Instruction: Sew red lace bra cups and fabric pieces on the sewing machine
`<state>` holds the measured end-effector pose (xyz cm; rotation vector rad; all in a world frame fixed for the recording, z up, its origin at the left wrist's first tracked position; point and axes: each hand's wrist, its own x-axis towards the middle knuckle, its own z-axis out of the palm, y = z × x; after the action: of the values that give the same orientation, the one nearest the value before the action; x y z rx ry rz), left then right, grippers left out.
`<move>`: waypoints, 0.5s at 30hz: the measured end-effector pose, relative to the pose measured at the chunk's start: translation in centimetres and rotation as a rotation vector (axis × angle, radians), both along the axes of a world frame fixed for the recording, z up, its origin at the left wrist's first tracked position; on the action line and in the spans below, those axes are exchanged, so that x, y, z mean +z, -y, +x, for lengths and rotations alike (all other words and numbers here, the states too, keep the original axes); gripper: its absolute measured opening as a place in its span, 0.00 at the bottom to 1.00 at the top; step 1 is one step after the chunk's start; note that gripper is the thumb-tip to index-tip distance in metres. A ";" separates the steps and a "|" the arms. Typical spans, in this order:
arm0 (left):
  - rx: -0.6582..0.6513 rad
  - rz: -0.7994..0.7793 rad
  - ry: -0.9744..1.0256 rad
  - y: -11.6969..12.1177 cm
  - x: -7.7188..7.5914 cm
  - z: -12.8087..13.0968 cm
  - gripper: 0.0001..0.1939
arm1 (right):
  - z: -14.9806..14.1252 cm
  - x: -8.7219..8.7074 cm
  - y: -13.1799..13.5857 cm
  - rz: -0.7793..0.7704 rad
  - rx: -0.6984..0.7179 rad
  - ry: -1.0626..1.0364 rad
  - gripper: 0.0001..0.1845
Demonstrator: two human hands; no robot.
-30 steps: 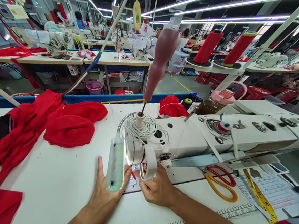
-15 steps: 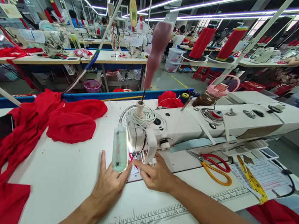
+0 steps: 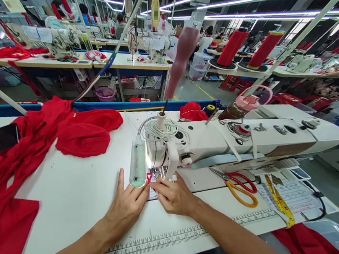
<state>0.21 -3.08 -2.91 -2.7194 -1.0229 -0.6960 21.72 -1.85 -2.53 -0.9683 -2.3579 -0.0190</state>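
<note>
A narrow red ribbon [image 3: 149, 177] forms a small loop on white printed paper at the sewing machine's presser foot [image 3: 155, 170]. My left hand [image 3: 128, 204] lies on the table with its fingers stretched and one spread outward; a fingertip touches the ribbon's near end. The pale green lamp [image 3: 138, 163] hides some of those fingertips. My right hand [image 3: 175, 195] is closed, its thumb and index finger pinching at the ribbon just right of the left fingertip. Part of it is behind the white sewing machine [image 3: 210, 141]. The needle itself cannot be made out.
Scissors [image 3: 240, 189] with red and orange handles lie right of my right hand. A yellow measuring tape [image 3: 280, 202] hangs over written paper. Red fabric [image 3: 84, 138] and a black phone [image 3: 4, 140] lie left. A pink-handled screwdriver [image 3: 182, 61] stands upright in the machine top.
The view has shifted, showing more of the table's near edge. My hands have moved slightly toward the presser foot, fingertips now closer together, and the red ribbon loop shows more clearly.
</note>
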 end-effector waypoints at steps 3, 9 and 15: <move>-0.019 0.014 0.001 -0.1 -0.1 0.0 0.17 | -0.1 0.1 0.0 0.003 -0.061 0.010 0.17; -0.018 -0.031 0.026 -0.2 -0.1 0.0 0.18 | -0.3 0.0 0.0 -0.004 -0.139 0.017 0.18; -0.022 -0.003 0.009 -0.4 -0.1 0.2 0.20 | -0.2 0.1 0.0 0.008 -0.142 0.031 0.20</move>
<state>0.38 -2.70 -3.02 -2.7368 -0.9980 -0.7117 21.48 -1.80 -2.39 -1.1366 -2.3103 -0.0993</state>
